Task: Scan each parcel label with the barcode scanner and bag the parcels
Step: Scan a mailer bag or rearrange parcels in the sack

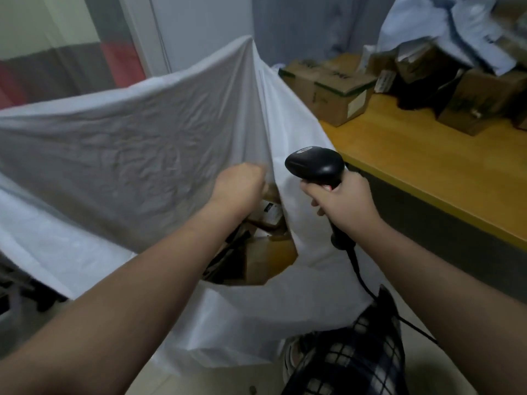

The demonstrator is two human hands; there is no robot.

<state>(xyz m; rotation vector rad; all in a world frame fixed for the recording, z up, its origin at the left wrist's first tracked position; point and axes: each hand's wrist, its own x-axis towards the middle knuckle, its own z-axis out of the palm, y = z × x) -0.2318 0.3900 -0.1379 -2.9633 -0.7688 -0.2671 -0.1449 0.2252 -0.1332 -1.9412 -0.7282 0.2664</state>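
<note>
A large white woven bag [119,155] stands open in front of me, its far wall raised high. My left hand [242,183] reaches over the bag's mouth with its fingers curled down out of sight; a brown parcel [271,209] lies just beneath it, and I cannot tell whether the hand holds it. More cardboard parcels [265,258] lie deeper inside. My right hand [345,203] grips the handle of a black barcode scanner [315,163], its head pointing up and left beside the bag's right edge. The scanner's cable [359,275] hangs down.
A wooden table [439,166] runs along the right, with several cardboard boxes [328,84] and pale plastic mailers [445,27] piled at its far end. My plaid-clad leg [356,352] is below the bag. A wall and door frame stand behind.
</note>
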